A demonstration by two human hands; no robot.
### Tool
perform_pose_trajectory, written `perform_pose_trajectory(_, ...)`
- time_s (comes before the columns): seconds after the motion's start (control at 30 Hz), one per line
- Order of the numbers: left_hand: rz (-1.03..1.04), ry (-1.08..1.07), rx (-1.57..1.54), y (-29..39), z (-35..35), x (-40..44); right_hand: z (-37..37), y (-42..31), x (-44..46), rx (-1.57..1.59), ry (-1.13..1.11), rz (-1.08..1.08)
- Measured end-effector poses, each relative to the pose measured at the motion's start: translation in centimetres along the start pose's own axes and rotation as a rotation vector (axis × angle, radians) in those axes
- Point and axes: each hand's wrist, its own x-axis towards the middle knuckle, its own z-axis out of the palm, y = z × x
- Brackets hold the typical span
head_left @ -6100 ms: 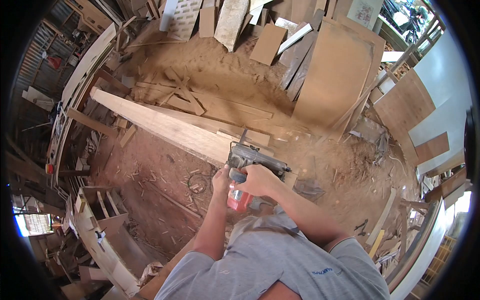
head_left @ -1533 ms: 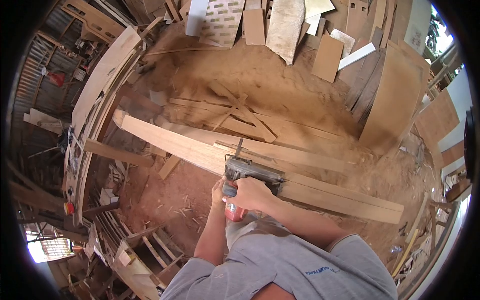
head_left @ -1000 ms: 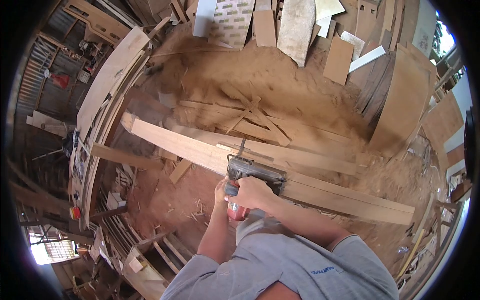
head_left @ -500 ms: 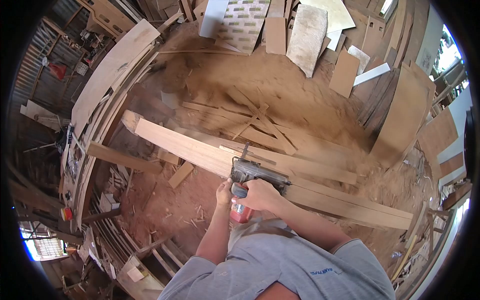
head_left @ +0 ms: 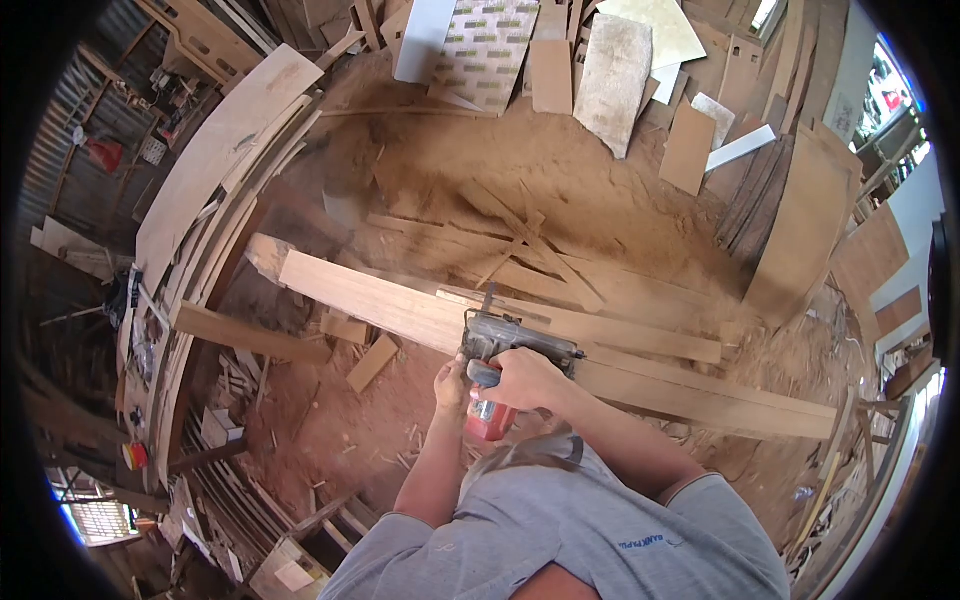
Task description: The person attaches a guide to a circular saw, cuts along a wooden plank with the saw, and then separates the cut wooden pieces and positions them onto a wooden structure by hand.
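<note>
A dark grey handheld power tool (head_left: pixel 515 337) with a red lower part (head_left: pixel 488 420) sits on a long wooden plank (head_left: pixel 370 305). A narrow metal bar sticks out from its far side. Wrapped around the tool's handle, my right hand (head_left: pixel 530 380) is closed. My left hand (head_left: pixel 450 385) is curled against the tool's left side by the plank's near edge; its fingertips are partly hidden. The plank runs from upper left to lower right in front of my body, pale on the left of the tool. The tool's cutting part is out of sight.
Another board (head_left: pixel 640 335) lies just beyond the plank. Crossed wood strips (head_left: pixel 520 245) rest on the dusty ground. Stacked sheets (head_left: pixel 225 165) stand at the left, near a loose beam (head_left: pixel 250 333). Panels (head_left: pixel 615 80) lean at the back, and a large brown sheet (head_left: pixel 805 225) at the right.
The view has shifted slightly. Both hands stay on the power tool, which shows little or no movement along the plank.
</note>
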Motion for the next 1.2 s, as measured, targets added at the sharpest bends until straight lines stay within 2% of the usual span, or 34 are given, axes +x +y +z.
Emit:
perform_pose_trajectory(0.17,-0.004,0.028,-0.035,2.6,0.1,-0.2,0.7,-1.3,2.0,0.009,-0.020,0.012)
perform_pose_trajectory(0.27,0.009,0.022,-0.071,3.2,-0.9,0.6,1.3,-2.2,2.7,0.009,0.055,-0.036)
perform_pose_trajectory(0.37,0.028,0.012,-0.003,3.8,-2.4,1.7,1.4,-3.4,3.6,-0.009,0.053,-0.026)
perform_pose_trajectory(0.47,0.044,0.095,0.023,4.8,-2.9,2.3,1.8,-4.3,5.0,-0.034,0.058,-0.048)
perform_pose_trajectory(0.67,0.072,-0.024,0.062,6.9,-5.9,4.1,2.4,-6.1,7.4,-0.027,0.051,-0.049)
perform_pose_trajectory(0.77,0.072,0.084,0.110,7.9,-6.9,4.8,2.0,-8.0,8.4,-0.007,-0.015,-0.001)
perform_pose_trajectory(0.87,0.096,-0.001,0.131,6.6,-11.8,8.8,3.0,-8.5,10.2,-0.034,0.014,-0.008)
perform_pose_trajectory(0.97,0.014,-0.021,0.070,10.4,-10.0,6.9,3.2,-9.9,11.6,-0.030,-0.025,-0.001)
perform_pose_trajectory(1.1,0.024,0.120,0.100,12.2,-11.1,7.8,3.7,-11.6,13.6,-0.036,-0.052,-0.001)
perform_pose_trajectory(1.2,0.004,0.038,0.157,14.9,-11.0,7.5,4.6,-12.3,15.7,-0.073,-0.063,-0.004)
